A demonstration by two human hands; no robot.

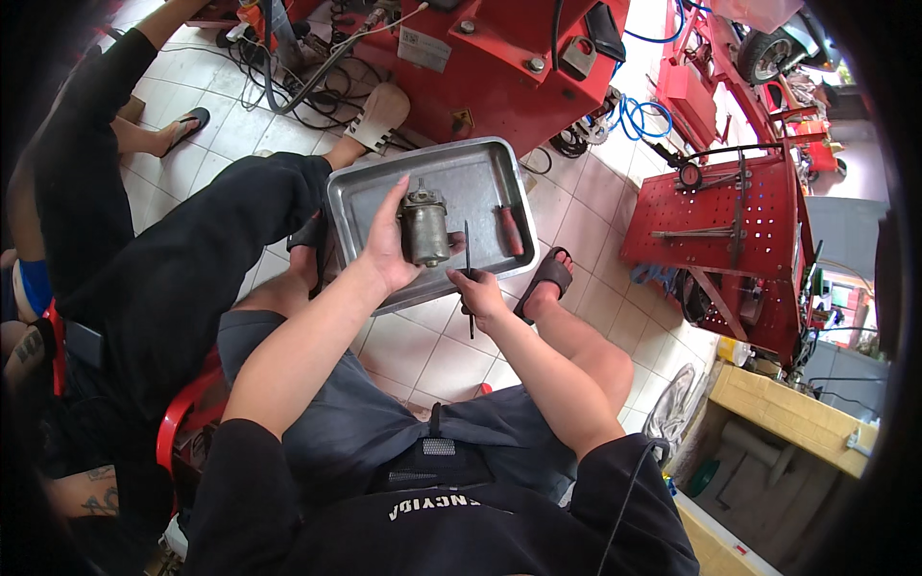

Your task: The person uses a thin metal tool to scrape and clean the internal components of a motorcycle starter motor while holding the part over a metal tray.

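My left hand (389,245) is wrapped round the side of a grey metal cylinder (426,230), which stands nearly upright above the metal tray (384,163). The cylinder has a collar and a thin stud at its top and a small nut-like end at its bottom. Just to its right, my right hand (477,291) pinches a thin dark rod (468,248) that points up and away from me; its exact kind is unclear. A tool with a red handle (511,231), perhaps a screwdriver, lies in the tray's right side.
A big red machine (480,77) stands beyond the tray, with cables (288,96) on the tiled floor. At right is a red perforated cart (715,240); a cardboard box (788,413) stands nearer. Another person's black-clothed leg (211,221) reaches close to the tray's left.
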